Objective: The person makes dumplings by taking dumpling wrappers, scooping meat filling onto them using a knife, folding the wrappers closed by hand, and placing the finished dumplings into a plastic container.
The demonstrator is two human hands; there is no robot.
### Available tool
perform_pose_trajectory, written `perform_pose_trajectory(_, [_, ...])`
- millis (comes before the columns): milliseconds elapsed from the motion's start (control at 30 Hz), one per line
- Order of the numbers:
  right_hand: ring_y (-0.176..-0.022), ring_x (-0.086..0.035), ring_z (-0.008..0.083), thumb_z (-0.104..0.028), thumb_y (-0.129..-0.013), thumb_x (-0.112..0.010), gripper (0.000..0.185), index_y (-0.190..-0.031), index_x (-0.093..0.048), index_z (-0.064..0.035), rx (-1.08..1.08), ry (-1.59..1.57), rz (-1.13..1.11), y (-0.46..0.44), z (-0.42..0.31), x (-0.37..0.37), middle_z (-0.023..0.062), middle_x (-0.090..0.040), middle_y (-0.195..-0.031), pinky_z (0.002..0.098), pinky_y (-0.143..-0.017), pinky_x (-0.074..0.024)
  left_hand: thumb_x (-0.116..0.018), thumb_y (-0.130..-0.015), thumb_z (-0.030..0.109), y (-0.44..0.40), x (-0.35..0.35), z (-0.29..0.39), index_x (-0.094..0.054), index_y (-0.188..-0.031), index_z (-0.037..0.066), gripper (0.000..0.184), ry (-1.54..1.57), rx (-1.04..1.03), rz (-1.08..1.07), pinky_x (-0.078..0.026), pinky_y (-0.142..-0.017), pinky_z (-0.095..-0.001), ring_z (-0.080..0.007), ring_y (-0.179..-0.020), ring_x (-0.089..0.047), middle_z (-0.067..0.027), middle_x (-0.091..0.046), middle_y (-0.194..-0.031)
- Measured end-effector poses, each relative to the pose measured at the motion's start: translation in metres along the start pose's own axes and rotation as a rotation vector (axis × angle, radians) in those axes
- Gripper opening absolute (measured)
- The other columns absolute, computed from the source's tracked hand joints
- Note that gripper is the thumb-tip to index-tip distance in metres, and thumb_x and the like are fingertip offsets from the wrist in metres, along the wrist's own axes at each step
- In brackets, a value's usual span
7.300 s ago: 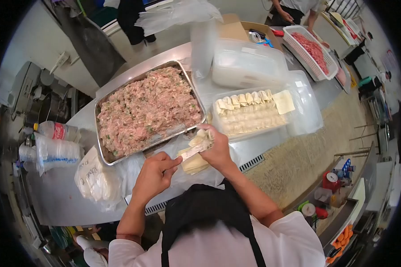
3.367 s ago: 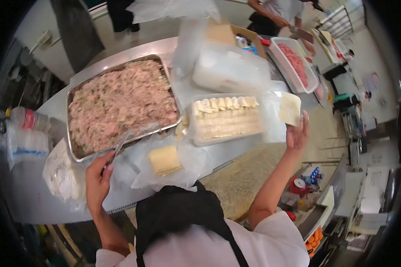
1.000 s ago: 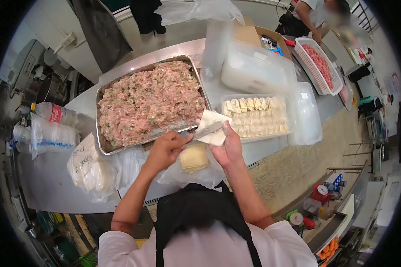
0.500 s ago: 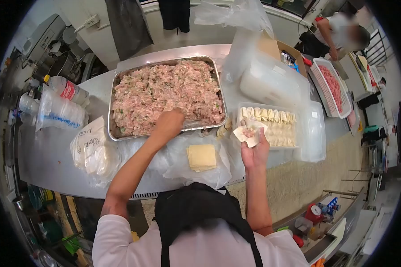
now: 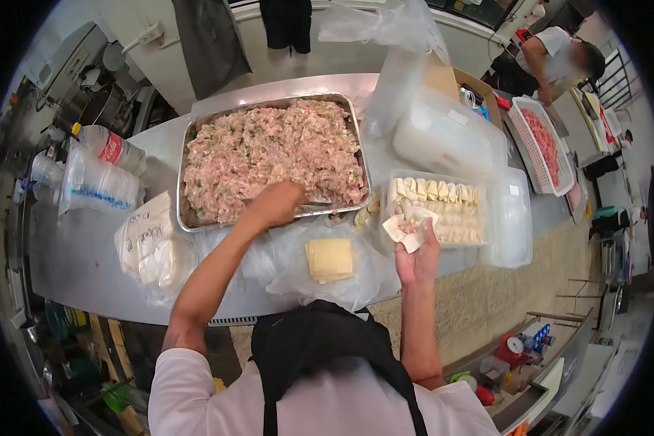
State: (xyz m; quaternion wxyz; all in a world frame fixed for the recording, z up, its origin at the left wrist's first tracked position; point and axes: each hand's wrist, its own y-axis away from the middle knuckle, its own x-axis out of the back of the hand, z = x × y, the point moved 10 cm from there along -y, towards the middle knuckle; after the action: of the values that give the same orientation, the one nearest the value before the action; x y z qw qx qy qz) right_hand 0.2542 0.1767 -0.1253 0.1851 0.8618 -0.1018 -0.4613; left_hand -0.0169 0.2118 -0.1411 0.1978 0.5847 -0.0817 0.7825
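My left hand is closed over the near edge of a metal tray heaped with ground meat mixture flecked with green. Its fingers grip a thin metal utensil, mostly hidden, whose exact kind I cannot make out. Palm up, my right hand holds a square dough wrapper with a dab of meat filling in its middle. Just beyond that hand sits a clear plastic container with rows of folded dumplings. Between my arms, a stack of wrappers lies on plastic.
A plastic bag with writing lies left of the tray, near a bottle and bagged plastic cups. Translucent lidded containers stand at back right. Farther right, a person works by a white basket of meat.
My left hand has shifted slightly right at the tray's near edge, and more of the utensil shows. My right hand has dropped slightly toward me with the filled wrapper.
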Motion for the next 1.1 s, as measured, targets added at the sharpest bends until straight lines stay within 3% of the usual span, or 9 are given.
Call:
perform_pose_trajectory(133, [-0.132, -0.050, 0.0344, -0.030, -0.106, -0.045, 0.050, -0.143, -0.040, 0.0035, 0.033, 0.025, -0.062, -0.003, -0.010, 0.008, 0.0206, -0.050, -0.142, 0.0487, -0.116, -0.0363, -0.066, -0.067, 0.000, 0.027, 0.061, -0.007, -0.074, -0.097, 0.007, 0.032, 0.224, -0.051, 0.092, -0.053, -0.076, -0.0446, -0.0353, -0.088, -0.066, -0.0130, -0.068, -0.091])
perform_pose_trajectory(300, [-0.131, -0.050, 0.0357, -0.029, -0.106, -0.045, 0.050, -0.143, -0.039, 0.0044, 0.046, 0.026, -0.043, 0.000, -0.010, 0.008, 0.0230, -0.050, -0.141, 0.0499, -0.115, -0.0373, -0.065, -0.070, 0.004, 0.054, 0.067, -0.038, -0.073, -0.084, 0.006, 0.017, -0.110, 0.434, -0.031, -0.055, -0.080, -0.0480, -0.0386, -0.090, -0.067, -0.0174, -0.069, -0.089])
perform_pose_trajectory(400, [-0.130, -0.051, 0.0366, -0.029, -0.106, -0.046, 0.050, -0.143, -0.039, 0.0045, -0.003, -0.003, -0.003, -0.006, 0.000, 0.017, 0.0238, -0.052, -0.139, 0.0504, -0.113, -0.0389, -0.064, -0.071, 0.004, 0.053, 0.016, -0.035, -0.071, -0.080, 0.004, 0.012, -0.093, 0.213, -0.026, -0.055, -0.081, -0.0477, -0.0398, -0.090, -0.067, -0.0182, -0.069, -0.086])
perform_pose_trajectory(467, [-0.125, -0.054, 0.0365, -0.027, -0.106, -0.046, 0.049, -0.142, -0.040, 0.0047, -0.052, 0.043, -0.106, -0.003, 0.008, 0.004, 0.0231, -0.054, -0.136, 0.0497, -0.113, -0.0401, -0.064, -0.067, -0.001, 0.058, 0.015, -0.042, -0.074, -0.097, 0.003, 0.032, -0.029, 0.181, 0.000, -0.054, -0.077, -0.0479, -0.0407, -0.087, -0.067, -0.0197, -0.069, -0.093])
perform_pose_trajectory(567, [-0.122, -0.057, 0.0331, -0.027, -0.105, -0.047, 0.046, -0.139, -0.044, 0.0038, 0.004, 0.130, 0.007, -0.002, 0.011, 0.008, 0.0212, -0.057, -0.132, 0.0486, -0.112, -0.0406, -0.063, -0.072, -0.005, 0.060, 0.041, -0.032, -0.075, -0.102, 0.003, 0.033, 0.311, -0.063, 0.141, -0.053, -0.067, -0.0421, -0.0333, -0.077, -0.068, -0.0179, -0.070, -0.091])
perform_pose_trajectory(767, [-0.123, -0.057, 0.0296, -0.025, -0.105, -0.045, 0.042, -0.137, -0.048, 0.0017, -0.142, 0.042, -0.070, 0.002, 0.049, -0.017, 0.0192, -0.058, -0.132, 0.0477, -0.111, -0.0398, -0.059, -0.083, -0.010, 0.082, 0.064, -0.005, -0.074, -0.112, 0.004, 0.036, 1.014, 0.248, 0.035, -0.045, -0.056, -0.0262, -0.0116, -0.069, -0.061, -0.0073, -0.065, -0.082])
perform_pose_trajectory(933, [-0.128, -0.053, 0.0318, -0.025, -0.107, -0.040, 0.043, -0.138, -0.046, 0.0037, -0.290, -0.117, -0.250, -0.003, 0.080, -0.049, 0.0205, -0.055, -0.137, 0.0472, -0.113, -0.0382, -0.062, -0.084, -0.009, 0.075, 0.069, 0.060, -0.075, -0.113, 0.008, 0.036, 0.903, 0.011, 0.326, -0.048, -0.060, -0.0330, -0.0160, -0.067, -0.060, -0.0068, -0.063, -0.086])
perform_pose_trajectory(1000, [-0.132, -0.050, 0.0344, -0.025, -0.108, -0.036, 0.044, -0.140, -0.043, 0.0048, -0.225, -0.113, -0.141, -0.007, 0.074, -0.044, 0.0216, -0.052, -0.140, 0.0481, -0.115, -0.0373, -0.067, -0.082, -0.006, 0.076, 0.052, 0.074, -0.076, -0.112, 0.009, 0.034, 0.458, -0.004, 0.371, -0.050, -0.062, -0.0357, -0.0209, -0.067, -0.062, -0.0088, -0.061, -0.084])
perform_pose_trajectory(1100, [-0.133, -0.048, 0.0348, -0.024, -0.108, -0.034, 0.044, -0.141, -0.041, 0.0041, -0.115, -0.148, -0.033, -0.016, 0.060, -0.023, 0.0209, -0.051, -0.141, 0.0489, -0.115, -0.0365, -0.070, -0.080, -0.006, 0.097, 0.084, 0.087, -0.077, -0.108, 0.009, 0.032, 0.455, 0.079, 0.334, -0.048, -0.061, -0.0331, -0.0225, -0.068, -0.061, -0.0097, -0.060, -0.082])
